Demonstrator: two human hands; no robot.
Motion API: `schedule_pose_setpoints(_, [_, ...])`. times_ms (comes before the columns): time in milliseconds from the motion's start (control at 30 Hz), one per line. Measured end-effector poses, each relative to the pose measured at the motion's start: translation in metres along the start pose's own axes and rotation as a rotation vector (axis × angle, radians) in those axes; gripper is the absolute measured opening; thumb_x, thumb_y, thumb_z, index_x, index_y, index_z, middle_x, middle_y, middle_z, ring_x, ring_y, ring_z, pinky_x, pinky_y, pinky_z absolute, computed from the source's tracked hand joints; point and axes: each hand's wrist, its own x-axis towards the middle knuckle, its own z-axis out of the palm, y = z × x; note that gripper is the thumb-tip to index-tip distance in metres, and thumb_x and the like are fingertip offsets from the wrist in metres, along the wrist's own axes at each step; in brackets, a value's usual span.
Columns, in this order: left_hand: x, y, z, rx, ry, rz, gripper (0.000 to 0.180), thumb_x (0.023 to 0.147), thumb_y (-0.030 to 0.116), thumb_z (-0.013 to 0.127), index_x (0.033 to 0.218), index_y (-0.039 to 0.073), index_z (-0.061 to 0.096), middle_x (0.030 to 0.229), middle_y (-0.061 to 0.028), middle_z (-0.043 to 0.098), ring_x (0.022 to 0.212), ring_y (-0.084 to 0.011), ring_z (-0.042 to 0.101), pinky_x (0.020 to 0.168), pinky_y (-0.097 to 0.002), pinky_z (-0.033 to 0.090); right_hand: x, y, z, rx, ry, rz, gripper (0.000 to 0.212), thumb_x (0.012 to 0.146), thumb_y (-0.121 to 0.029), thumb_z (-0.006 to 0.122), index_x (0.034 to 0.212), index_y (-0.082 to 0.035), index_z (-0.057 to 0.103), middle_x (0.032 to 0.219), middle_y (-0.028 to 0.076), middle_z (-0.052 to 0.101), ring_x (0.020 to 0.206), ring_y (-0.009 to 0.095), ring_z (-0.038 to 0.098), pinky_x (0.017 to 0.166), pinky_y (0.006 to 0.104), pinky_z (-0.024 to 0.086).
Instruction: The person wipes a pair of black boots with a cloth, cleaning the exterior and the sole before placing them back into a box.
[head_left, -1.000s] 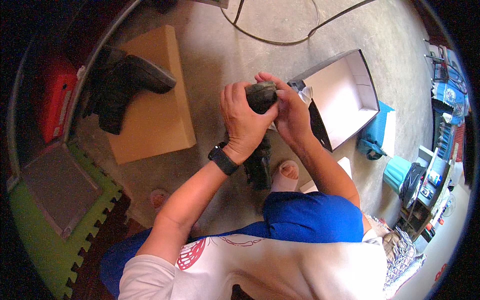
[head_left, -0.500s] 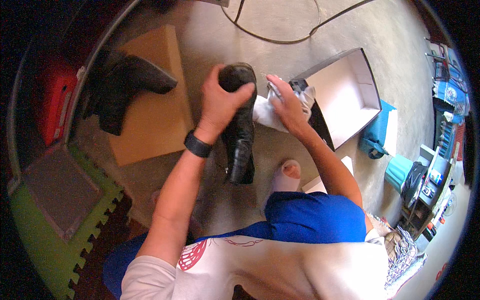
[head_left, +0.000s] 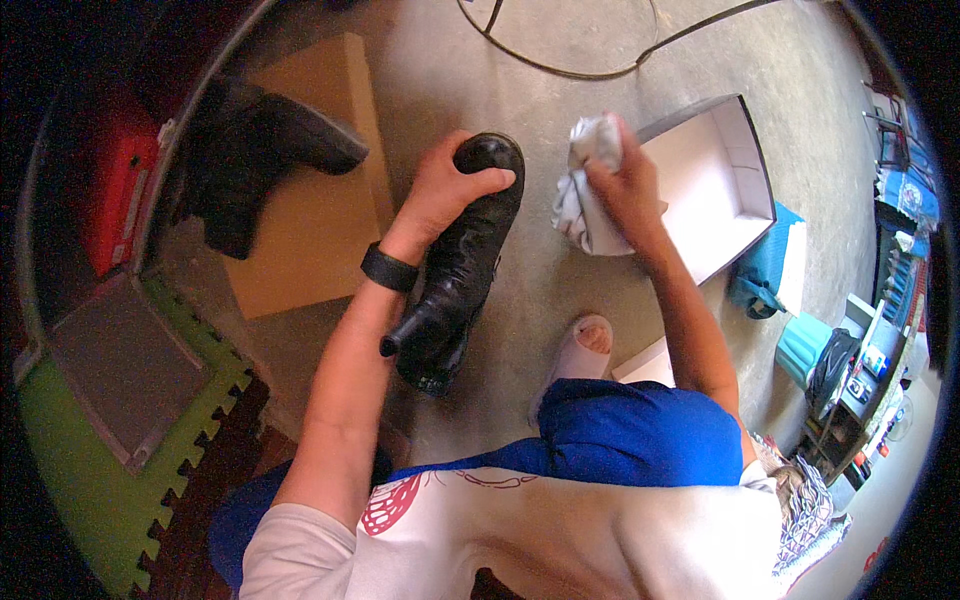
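My left hand (head_left: 445,190) grips a black leather high-heeled boot (head_left: 460,260) around its rounded toe, thumb across the top. The boot hangs over the floor with its heel end toward my lap. To the right, apart from the boot, my right hand (head_left: 628,185) is closed on a crumpled white cloth (head_left: 583,195), slightly blurred. Another black boot (head_left: 245,165) lies over a brown cardboard sheet or box lid (head_left: 310,230) on the left.
Right of the cloth stands an open box (head_left: 705,190) with a pale inside. Farther right are a blue box (head_left: 772,255) and a teal bin (head_left: 800,338). A red case (head_left: 122,200) and green foam mat (head_left: 95,400) lie left; a dark cable (head_left: 570,72) curves ahead.
My right hand has lifted the cloth away from the boot, up and to the right. The boot has turned in my left hand, bringing its heel into view.
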Motion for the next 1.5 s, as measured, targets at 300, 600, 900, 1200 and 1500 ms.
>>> schedule_pose_setpoints(300, [-0.020,0.011,0.036,0.106,0.009,0.224,0.049,0.059,0.017,0.077,0.103,0.004,0.059,0.095,-0.0102,0.064,0.089,-0.0181,0.061,0.080,-0.0321,0.048,-0.004,-0.067,0.016,0.077,-0.415,-0.152,0.038,0.081,-0.028,0.061,0.107,0.000,0.058,0.097,0.020,0.063,0.089,0.027,0.061,0.080,0.0370,0.046])
schedule_pose_setpoints(600, [-0.029,0.019,0.032,0.174,-0.078,0.181,0.051,0.060,0.021,0.076,0.103,0.003,0.055,0.086,-0.0049,0.061,0.081,-0.0138,0.057,0.077,-0.0289,0.047,0.020,-0.023,-0.008,0.386,-0.417,0.296,0.029,0.087,-0.024,0.057,0.104,-0.001,0.060,0.086,0.004,0.063,0.077,0.011,0.058,0.066,0.0267,0.047])
schedule_pose_setpoints(900, [-0.023,0.011,0.035,-0.066,-0.013,0.277,0.042,0.062,0.013,0.074,0.101,0.003,0.060,0.093,-0.0049,0.064,0.087,-0.0133,0.058,0.079,-0.0288,0.046,-0.006,-0.079,-0.004,-0.281,-0.284,-0.642,0.041,0.074,-0.014,0.062,0.115,-0.012,0.058,0.107,0.013,0.062,0.086,0.032,0.058,0.075,0.0383,0.046])
schedule_pose_setpoints(1200, [-0.013,0.039,0.017,-0.549,0.027,-0.102,0.030,0.078,0.025,0.064,0.097,0.004,0.060,0.087,-0.0027,0.062,0.074,-0.0124,0.059,0.069,-0.0268,0.049,-0.057,0.003,0.003,0.145,-0.272,0.213,0.029,0.082,-0.022,0.065,0.103,-0.003,0.063,0.092,0.010,0.063,0.082,0.017,0.060,0.073,0.0306,0.048])
schedule_pose_setpoints(1500, [-0.011,0.033,0.019,-0.743,0.139,-0.089,0.037,0.080,0.035,0.061,0.100,0.004,0.060,0.091,-0.0060,0.064,0.077,-0.0171,0.062,0.072,-0.0311,0.051,-0.001,-0.080,0.002,-0.173,-0.098,-0.652,0.034,0.075,-0.019,0.067,0.104,-0.006,0.057,0.099,0.014,0.057,0.092,0.033,0.057,0.080,0.0396,0.046])
